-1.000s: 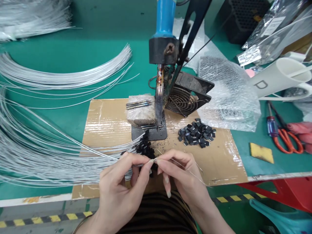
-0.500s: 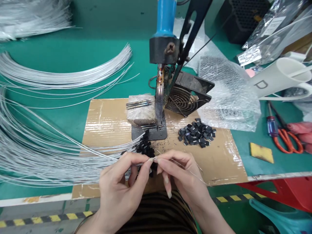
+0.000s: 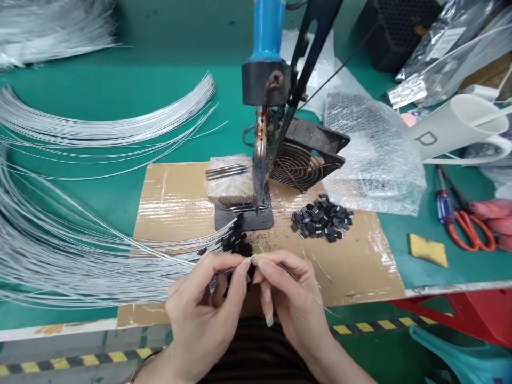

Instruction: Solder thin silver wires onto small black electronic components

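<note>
As my left hand pinches a tiny piece, too small to make out, between thumb and forefinger, my right hand presses its thumb and forefinger together just beside it, a thin wire trailing from my grip. The piece is above the cardboard, nearest its front edge. White wires cross its left edge; black pieces lie piled toward its right edge.

By the front edge of your worktop, a yellow sponge lies near orange-handled scissors, a white mug farther back.
</note>
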The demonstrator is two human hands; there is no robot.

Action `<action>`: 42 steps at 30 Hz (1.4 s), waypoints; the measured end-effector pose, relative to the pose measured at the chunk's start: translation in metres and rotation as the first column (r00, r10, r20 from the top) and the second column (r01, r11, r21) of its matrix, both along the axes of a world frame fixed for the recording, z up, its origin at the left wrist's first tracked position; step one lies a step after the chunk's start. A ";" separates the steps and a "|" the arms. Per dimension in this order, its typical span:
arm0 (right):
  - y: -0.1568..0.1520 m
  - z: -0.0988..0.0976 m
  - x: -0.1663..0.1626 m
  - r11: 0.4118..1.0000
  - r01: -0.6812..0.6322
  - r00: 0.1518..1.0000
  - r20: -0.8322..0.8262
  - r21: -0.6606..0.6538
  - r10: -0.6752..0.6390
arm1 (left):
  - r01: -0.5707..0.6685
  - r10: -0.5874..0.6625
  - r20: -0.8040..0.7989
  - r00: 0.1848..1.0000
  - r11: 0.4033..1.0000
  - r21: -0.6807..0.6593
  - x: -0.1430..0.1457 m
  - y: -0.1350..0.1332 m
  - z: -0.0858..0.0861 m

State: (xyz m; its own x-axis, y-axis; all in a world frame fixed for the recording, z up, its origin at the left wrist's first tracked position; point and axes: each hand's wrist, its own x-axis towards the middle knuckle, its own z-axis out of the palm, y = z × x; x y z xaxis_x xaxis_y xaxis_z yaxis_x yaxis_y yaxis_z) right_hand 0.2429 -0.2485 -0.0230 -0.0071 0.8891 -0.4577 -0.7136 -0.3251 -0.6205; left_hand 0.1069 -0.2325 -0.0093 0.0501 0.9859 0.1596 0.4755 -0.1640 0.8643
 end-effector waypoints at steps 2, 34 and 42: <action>-0.002 -0.002 0.000 1.000 -0.003 1.000 0.017 0.012 0.003 | -0.006 0.006 0.015 1.000 0.999 -0.033 0.000 0.000 -0.001; 0.022 -0.026 0.079 0.929 -0.316 -0.377 0.873 0.192 -0.308 | -0.014 0.021 0.055 0.998 0.991 -0.130 -0.008 0.016 0.009; 0.019 -0.022 0.076 0.923 -0.349 -0.430 0.848 0.160 -0.309 | 0.012 -0.009 0.031 0.999 0.994 -0.108 -0.006 0.016 0.010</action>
State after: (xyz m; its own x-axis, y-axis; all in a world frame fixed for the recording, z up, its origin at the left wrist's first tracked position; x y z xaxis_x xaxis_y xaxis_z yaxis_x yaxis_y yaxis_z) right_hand 0.3193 -0.2291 -0.0452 0.0739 0.9271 0.3675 0.9371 0.0615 -0.3435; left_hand 0.1006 -0.2168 0.0002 0.0575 0.9969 0.0535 0.4472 -0.0736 0.8914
